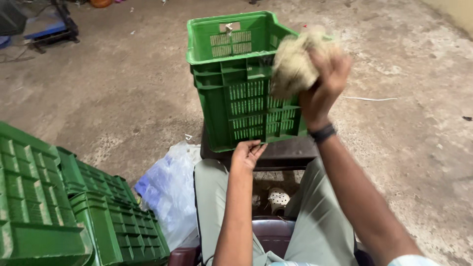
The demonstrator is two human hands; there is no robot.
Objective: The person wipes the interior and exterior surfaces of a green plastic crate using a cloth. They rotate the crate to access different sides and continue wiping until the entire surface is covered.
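A green plastic crate (236, 79) stands upright on a dark low stool (286, 153) in front of my knees. My right hand (322, 81) is raised beside the crate's right corner and grips a pale, fibrous scrubbing wad (295, 61). The wad is pressed against or just off the crate's upper right side. My left hand (248, 153) rests low at the crate's bottom front edge, fingers loosely curled, touching the base. A dark band sits on my right wrist.
Several green crates (59, 207) lie stacked upside down at the lower left. A crumpled blue-white plastic bag (170, 189) lies between them and my left leg. A pale perforated shoe (279, 199) sits under the stool. Rough concrete floor surrounds everything.
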